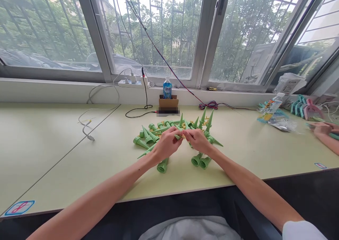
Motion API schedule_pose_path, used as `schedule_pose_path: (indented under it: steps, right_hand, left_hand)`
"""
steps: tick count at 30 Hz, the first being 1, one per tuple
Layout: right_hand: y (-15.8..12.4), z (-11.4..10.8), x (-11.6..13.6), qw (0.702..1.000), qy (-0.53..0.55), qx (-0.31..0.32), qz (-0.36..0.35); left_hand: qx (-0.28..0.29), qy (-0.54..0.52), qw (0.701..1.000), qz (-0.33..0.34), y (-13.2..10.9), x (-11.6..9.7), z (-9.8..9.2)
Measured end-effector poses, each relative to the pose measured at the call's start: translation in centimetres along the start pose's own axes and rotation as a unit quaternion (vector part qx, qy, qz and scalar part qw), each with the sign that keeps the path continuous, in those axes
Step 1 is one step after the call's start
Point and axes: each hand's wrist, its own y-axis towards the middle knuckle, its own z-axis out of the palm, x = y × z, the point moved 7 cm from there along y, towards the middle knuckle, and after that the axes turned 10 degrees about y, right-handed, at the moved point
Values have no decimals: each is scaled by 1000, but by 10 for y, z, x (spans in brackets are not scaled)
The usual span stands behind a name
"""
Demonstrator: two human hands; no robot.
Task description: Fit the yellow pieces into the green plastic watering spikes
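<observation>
My left hand (pixel 167 143) is closed around a green plastic watering spike (pixel 178 137), only part of which shows between the fingers. My right hand (pixel 198 140) meets it, thumb and fingers pinched together. A bit of yellow shows by the fingertips, but what the right hand grips is too small to make out. Around both hands lies a pile of green spikes (pixel 148 137), with small yellow pieces (pixel 207 117) among them. A few spikes stand point up at the back right. Nearer the table edge, one spike (pixel 162 166) lies by my left wrist and two others below my right hand.
Behind the pile stands a small cardboard box (pixel 168 102), with a blue-labelled bottle (pixel 167 88) behind it. A white cable (pixel 87 134) lies at left, a coiled cable (pixel 209 105) at back. A drink bottle (pixel 274 107) is at right, near another person's hands (pixel 323 129).
</observation>
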Motion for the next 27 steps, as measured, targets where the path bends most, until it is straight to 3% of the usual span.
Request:
schedule_pose_path:
  steps: [7,27]
  right_hand:
    - [0,-3,6,1000,2,-19,-2]
    - [-1,1,4,1000,29,7,7]
  left_hand:
    - [-17,9,1000,-4,4,3,-6]
    - [-15,-1,1000,-25,1,8,-3]
